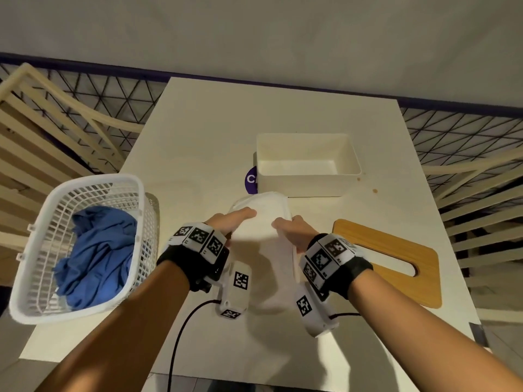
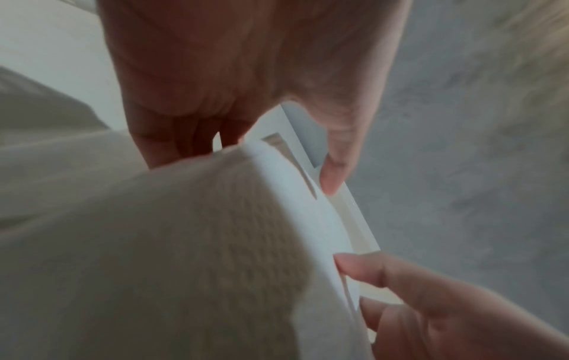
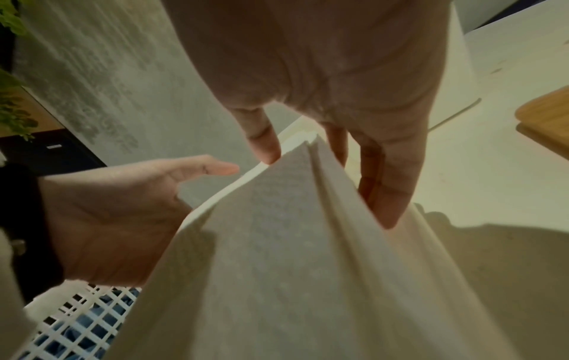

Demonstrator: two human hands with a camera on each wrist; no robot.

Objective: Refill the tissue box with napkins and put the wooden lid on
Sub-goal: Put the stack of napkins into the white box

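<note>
Gripping a white napkin stack (image 1: pixel 264 222) from both sides, the left hand (image 1: pixel 226 220) and right hand (image 1: pixel 297 230) hold it at frame centre, just below the open tissue box (image 1: pixel 308 176); the wooden lid (image 1: pixel 396 258) lies lower right on the table (image 1: pixel 212 131).

The head view is evenly but softly lit, warm and yellowish, with no glare. Light falls from above and ahead: shadows of the forearms and the held napkins (image 1: pixel 264 241) spread on the desk (image 1: pixel 215 131) below and toward the person from the grip. Straight rails bow outward at the left and right edges, showing wide-angle distortion. The left wrist view is dim and greyish; everything near the grip is soft, and the wall beyond it is smeared by motion blur. The right wrist view is dim and greenish; the napkins nearest the lens are out of focus, with a hard shadow right of the grip.
</note>
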